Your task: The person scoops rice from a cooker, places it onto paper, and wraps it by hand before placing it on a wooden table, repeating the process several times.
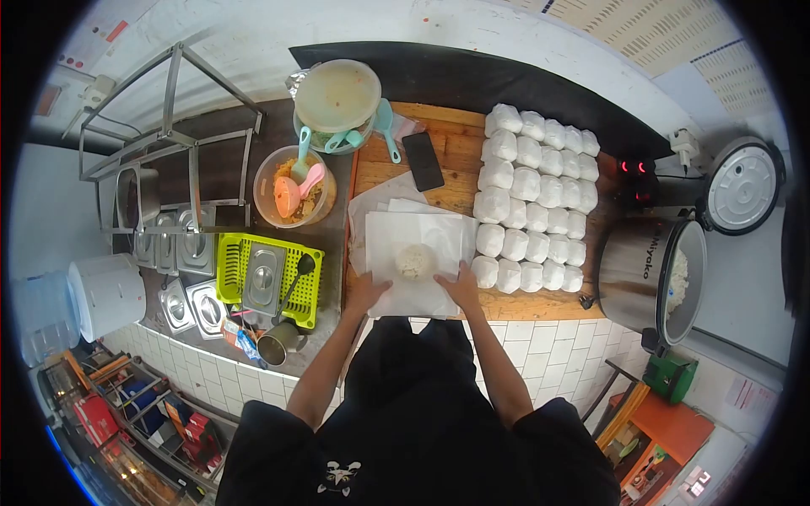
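Note:
A round mound of white rice (414, 261) lies on a stack of white paper sheets (389, 292) at the front edge of the wooden table. My left hand (369, 293) rests at the left edge of the paper, fingers apart. On the other side, my right hand (460, 289) touches the right edge of the paper, its fingers also apart. Rows of white wrapped parcels (540, 198) stand to the right of the paper. Behind the sheets lies a black phone (423, 161).
On the left are a food tub (294, 187) with spoons, a lidded bowl (337, 95), a green rack (310, 291), steel lids (208, 308) and a metal frame (194, 181). An open rice cooker (634, 274) stands right, its lid (742, 185) behind it.

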Motion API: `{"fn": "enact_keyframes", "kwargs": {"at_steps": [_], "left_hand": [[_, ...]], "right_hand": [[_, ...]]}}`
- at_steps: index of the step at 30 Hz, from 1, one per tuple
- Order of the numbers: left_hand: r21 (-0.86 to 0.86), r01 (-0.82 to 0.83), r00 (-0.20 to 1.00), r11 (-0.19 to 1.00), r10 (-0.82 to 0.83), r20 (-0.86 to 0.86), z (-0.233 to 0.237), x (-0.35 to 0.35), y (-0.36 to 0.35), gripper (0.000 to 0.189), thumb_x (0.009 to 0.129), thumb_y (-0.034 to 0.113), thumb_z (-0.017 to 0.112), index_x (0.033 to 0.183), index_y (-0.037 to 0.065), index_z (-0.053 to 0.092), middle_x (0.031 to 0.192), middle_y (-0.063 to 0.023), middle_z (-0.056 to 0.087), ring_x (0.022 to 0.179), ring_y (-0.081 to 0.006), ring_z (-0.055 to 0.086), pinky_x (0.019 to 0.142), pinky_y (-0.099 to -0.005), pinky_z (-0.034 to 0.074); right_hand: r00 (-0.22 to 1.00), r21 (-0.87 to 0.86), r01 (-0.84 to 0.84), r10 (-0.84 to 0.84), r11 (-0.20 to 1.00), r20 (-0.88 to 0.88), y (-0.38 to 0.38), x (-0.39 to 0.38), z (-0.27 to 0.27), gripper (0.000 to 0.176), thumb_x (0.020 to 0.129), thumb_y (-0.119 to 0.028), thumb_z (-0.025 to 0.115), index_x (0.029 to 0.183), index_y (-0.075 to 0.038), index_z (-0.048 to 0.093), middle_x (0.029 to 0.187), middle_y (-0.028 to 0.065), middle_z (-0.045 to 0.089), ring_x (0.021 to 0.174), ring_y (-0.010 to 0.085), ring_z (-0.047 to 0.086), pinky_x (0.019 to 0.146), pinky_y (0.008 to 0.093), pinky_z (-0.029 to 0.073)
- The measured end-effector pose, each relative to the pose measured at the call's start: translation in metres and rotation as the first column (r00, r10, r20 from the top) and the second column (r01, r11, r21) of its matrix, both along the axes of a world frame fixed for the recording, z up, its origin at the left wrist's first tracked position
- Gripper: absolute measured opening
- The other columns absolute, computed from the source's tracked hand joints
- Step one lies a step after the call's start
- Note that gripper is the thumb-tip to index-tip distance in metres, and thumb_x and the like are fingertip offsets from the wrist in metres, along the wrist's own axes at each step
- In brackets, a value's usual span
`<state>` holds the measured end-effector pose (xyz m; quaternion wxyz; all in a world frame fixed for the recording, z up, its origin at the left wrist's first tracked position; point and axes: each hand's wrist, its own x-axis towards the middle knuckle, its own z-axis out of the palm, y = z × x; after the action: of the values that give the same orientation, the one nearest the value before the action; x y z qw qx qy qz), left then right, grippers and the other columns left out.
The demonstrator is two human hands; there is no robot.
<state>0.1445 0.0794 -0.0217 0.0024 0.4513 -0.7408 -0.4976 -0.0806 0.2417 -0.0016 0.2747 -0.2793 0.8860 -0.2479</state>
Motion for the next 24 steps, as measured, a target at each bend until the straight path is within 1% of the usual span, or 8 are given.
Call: {"fn": "enact_keyframes", "kwargs": {"at_steps": [1,4,10,13,15,18,21,24], "left_hand": [[0.047,0.014,0.999,0.999,-0.016,0.049,0.006,0.008,0.009,0.056,0.078,0.042,0.074,0.104,-0.006,0.066,0.098,-0.0245,0.069,0.091,-0.0364,0.067,0.082,-0.0441,0.051],[0.166,0.032,0.987,0.986,-0.058,0.150,0.001,0.026,0.021,0.055,0.077,0.045,0.073,0.098,-0.006,0.068,0.102,-0.0265,0.067,0.095,-0.0372,0.066,0.084,-0.0436,0.050],[0.279,0.079,0.997,0.957,-0.072,-0.035,0.064,0.012,-0.001,0.060,0.077,0.037,0.077,0.112,-0.008,0.061,0.107,-0.0269,0.066,0.103,-0.0375,0.064,0.089,-0.0409,0.049],[0.054,-0.064,0.995,0.997,0.067,-0.068,0.025,-0.017,-0.021,0.074,0.074,0.027,0.080,0.132,-0.006,0.048,0.114,-0.0261,0.065,0.108,-0.0371,0.063,0.094,-0.0405,0.048],[-0.203,-0.105,0.986,0.973,0.076,-0.149,0.013,-0.044,-0.037,0.064,0.076,0.022,0.078,0.127,-0.004,0.050,0.107,-0.0249,0.066,0.102,-0.0383,0.065,0.090,-0.0430,0.050],[-0.235,0.135,0.991,0.963,-0.126,0.051,0.028,-0.068,-0.070,0.054,0.077,0.016,0.075,0.122,0.001,0.052,0.103,-0.0218,0.067,0.100,-0.0369,0.065,0.087,-0.0446,0.050],[-0.321,0.518,0.832,0.793,-0.380,0.404,0.056,-0.076,-0.085,0.038,0.081,0.007,0.063,0.118,0.008,0.056,0.102,-0.0153,0.066,0.100,-0.0318,0.065,0.083,-0.0439,0.051],[-0.521,0.673,0.739,0.526,-0.435,0.514,0.057,-0.078,-0.082,0.029,0.085,0.005,0.056,0.113,0.012,0.060,0.099,-0.0101,0.065,0.095,-0.0271,0.066,0.078,-0.0408,0.052]], "right_hand": [[0.990,0.031,-0.062,0.065,0.998,-0.122,0.013,0.005,-0.015,0.077,0.067,-0.047,0.082,0.107,0.014,0.059,0.096,0.0275,0.066,0.091,0.0404,0.066,0.080,0.0436,0.052],[0.937,0.295,-0.347,0.341,0.890,0.073,0.038,0.004,-0.016,0.079,0.066,-0.050,0.082,0.103,0.015,0.060,0.096,0.0271,0.067,0.089,0.0405,0.067,0.077,0.0436,0.053],[0.744,0.189,-0.528,0.343,0.828,0.573,0.012,-0.025,0.037,0.070,0.066,-0.048,0.083,0.104,0.007,0.061,0.097,0.0261,0.065,0.097,0.0351,0.065,0.083,0.0442,0.051],[0.967,0.073,-0.116,0.096,0.991,0.236,-0.012,-0.030,0.024,0.068,0.068,-0.046,0.083,0.109,0.003,0.060,0.087,0.0210,0.067,0.085,0.0299,0.068,0.076,0.0404,0.052],[0.946,-0.229,-0.018,-0.057,0.973,-0.318,-0.024,-0.033,-0.048,0.065,0.069,-0.039,0.083,0.114,0.001,0.056,0.081,0.0145,0.067,0.079,0.0285,0.067,0.073,0.0385,0.052],[0.956,-0.152,-0.025,0.068,0.988,0.286,-0.063,-0.059,0.028,0.053,0.076,-0.026,0.076,0.120,-0.004,0.055,0.089,0.0120,0.068,0.091,0.0298,0.065,0.077,0.0409,0.051],[0.776,0.383,-0.396,0.527,0.834,-0.345,-0.077,-0.067,0.035,0.042,0.075,-0.006,0.068,0.116,-0.007,0.057,0.086,0.0057,0.066,0.092,0.0270,0.063,0.084,0.0405,0.049],[0.578,0.444,-0.517,0.681,0.732,-0.450,-0.080,-0.065,0.036,0.029,0.079,-0.003,0.061,0.107,-0.010,0.060,0.099,0.0090,0.064,0.097,0.0277,0.062,0.085,0.0436,0.047]]}}
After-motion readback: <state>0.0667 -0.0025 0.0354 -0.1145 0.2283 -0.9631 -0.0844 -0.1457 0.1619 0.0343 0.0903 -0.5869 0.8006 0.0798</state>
